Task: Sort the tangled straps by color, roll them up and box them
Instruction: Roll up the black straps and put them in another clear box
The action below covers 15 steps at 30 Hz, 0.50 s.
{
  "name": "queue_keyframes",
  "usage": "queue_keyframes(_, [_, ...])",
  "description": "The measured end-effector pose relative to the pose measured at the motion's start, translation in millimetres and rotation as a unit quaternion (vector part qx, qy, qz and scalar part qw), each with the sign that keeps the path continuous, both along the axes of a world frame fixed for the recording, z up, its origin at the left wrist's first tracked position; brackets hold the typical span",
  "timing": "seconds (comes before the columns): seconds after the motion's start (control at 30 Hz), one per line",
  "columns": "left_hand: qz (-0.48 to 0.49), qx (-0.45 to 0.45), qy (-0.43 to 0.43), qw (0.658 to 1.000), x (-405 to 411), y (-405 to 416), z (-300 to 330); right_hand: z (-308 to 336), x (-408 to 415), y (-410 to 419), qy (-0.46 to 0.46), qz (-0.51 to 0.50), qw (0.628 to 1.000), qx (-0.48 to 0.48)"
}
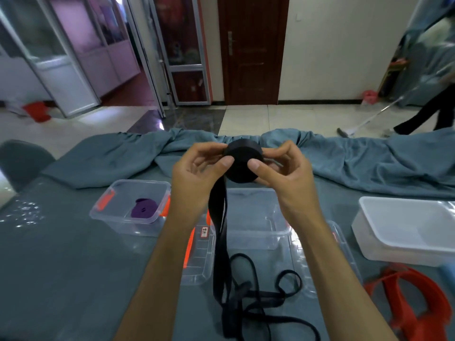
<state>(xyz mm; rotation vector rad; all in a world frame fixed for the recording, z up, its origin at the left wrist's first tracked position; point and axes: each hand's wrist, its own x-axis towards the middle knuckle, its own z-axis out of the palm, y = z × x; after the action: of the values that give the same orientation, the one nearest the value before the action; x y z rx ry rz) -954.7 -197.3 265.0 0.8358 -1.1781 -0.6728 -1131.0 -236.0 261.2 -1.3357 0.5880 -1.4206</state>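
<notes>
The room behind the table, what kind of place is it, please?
Probably a shop or office back room, not a home: glass-panelled partitions, a tiled floor that a person is sweeping, and a dark wooden door.

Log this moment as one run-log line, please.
step: rolling black strap | hands: left, right on roll | tail: loose on table | boxed: purple roll
</notes>
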Motion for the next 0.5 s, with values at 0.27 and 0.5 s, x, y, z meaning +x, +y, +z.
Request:
queue_keyframes(0.27, [-0.032, -0.047, -0.001, 0.998, -4.2, -6.5, 41.1, 51.2, 5.2, -3.1, -0.07, -0.011, 0.995, -0.067])
queue_keyframes(0.5, [0.032, -0.07, -0.007, 0.997, -13.0, 0.8, 56.2, 60.5, -13.8, 1.4, -0.009, -0.014, 0.997, -0.072])
